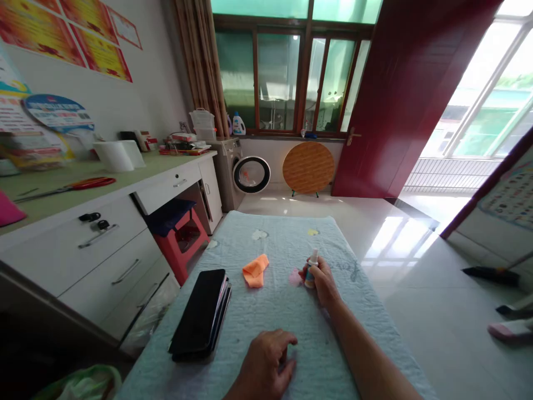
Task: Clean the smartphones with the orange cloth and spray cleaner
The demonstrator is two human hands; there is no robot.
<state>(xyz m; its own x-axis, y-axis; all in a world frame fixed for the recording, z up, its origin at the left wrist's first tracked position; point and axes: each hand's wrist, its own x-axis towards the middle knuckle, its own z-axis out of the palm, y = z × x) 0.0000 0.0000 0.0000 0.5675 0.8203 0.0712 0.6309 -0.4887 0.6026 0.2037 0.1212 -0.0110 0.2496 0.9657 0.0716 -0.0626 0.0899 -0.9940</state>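
My right hand (pixel 323 282) is wrapped round a small spray bottle (pixel 310 271) with a white nozzle, held upright at the right of the cloth-covered table. Near the front, my left hand (pixel 268 358) rests over the cloth with its fingers loosely curved and apart, nothing in them. An orange cloth (pixel 255 271) lies crumpled on the light blue table cover (pixel 266 311), between the bottle and a thick black wallet (pixel 200 314). The wallet lies to the left, with layered edges showing along its right side. Whether the bottle's base touches the cover I cannot tell.
A white cabinet (pixel 104 244) with a green top runs along the left, bearing red-handled scissors (pixel 89 183) and paper rolls (pixel 114 156). A red stool (pixel 181 239) stands beneath it. Further back are a washing machine (pixel 227 166) with its door open and a round wooden tabletop (pixel 308 168).
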